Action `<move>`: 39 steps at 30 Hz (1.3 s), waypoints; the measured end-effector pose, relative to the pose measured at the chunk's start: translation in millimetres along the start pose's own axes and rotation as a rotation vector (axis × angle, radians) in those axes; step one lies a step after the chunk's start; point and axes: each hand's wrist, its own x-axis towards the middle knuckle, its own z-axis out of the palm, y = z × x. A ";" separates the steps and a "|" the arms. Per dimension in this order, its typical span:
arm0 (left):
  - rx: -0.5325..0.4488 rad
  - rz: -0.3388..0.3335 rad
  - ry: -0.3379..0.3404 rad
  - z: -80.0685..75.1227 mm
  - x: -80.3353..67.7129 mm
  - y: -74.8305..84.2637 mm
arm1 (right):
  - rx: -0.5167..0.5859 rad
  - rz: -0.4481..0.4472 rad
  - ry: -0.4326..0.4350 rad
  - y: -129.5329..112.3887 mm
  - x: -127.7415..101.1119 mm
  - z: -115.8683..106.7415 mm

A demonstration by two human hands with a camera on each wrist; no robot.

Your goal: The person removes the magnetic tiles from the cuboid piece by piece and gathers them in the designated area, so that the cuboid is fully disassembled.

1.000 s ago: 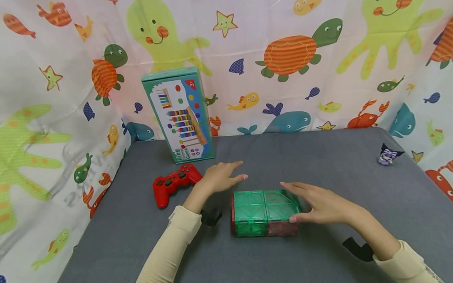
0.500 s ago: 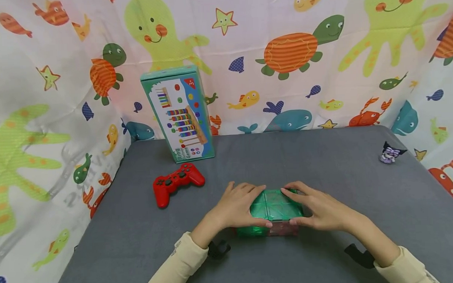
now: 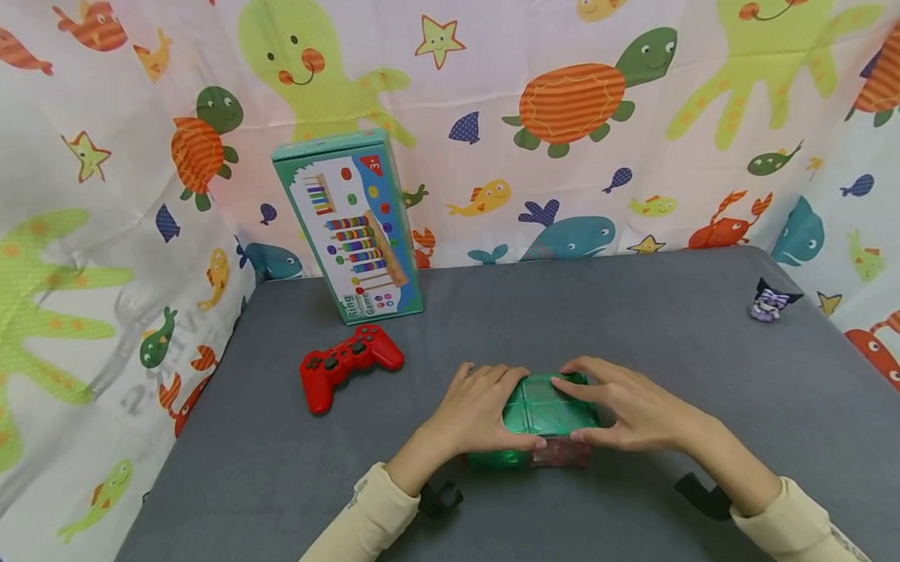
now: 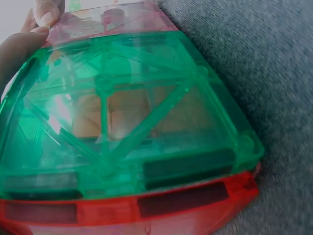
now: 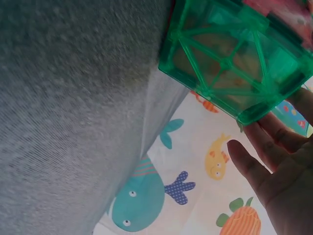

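A block built of see-through magnetic tiles [image 3: 559, 415] lies on the grey table, its top green and its near side part green, part pale red. From the left, my left hand [image 3: 473, 412] grips it, thumb along the near side and fingers over the top toward the far edge. My right hand [image 3: 626, 407] holds the other end, its thumb at the near top edge and fingers at the far edge. The left wrist view shows green tiles [image 4: 122, 112] with a red tile [image 4: 132, 210] on the end. A green end tile [image 5: 225, 63] fills the right wrist view's top.
Behind on the left lies a red game controller [image 3: 352, 360], with an upright ring game box [image 3: 347, 227] beyond it. A small dark-eared figurine [image 3: 771, 301] stands at the far right. A sea-animal curtain [image 3: 444, 107] lines the back and sides.
My left hand has come down from above the controller's side onto the tile block's left part. My right hand has closed in on the right end. The block stays about where it was.
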 end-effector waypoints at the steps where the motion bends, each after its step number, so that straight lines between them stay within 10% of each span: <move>1: 0.003 0.001 -0.001 0.1 0.0 -0.2 | -0.006 -0.006 -0.001 0.7 0.5 -0.3; 6: 0.020 0.013 0.004 0.0 0.2 -0.8 | 0.046 -0.008 -0.012 5.0 3.1 -4.9; 12: 0.020 0.017 0.015 -0.3 0.8 -0.2 | 0.374 0.082 0.030 20.0 9.3 -9.1; 30: -0.049 -0.011 -0.003 1.1 -0.8 0.5 | 1.085 0.637 0.138 58.2 15.7 17.9; 39: -0.057 -0.009 -0.009 -1.6 -2.5 -0.8 | 1.168 0.923 0.319 108.5 42.6 17.5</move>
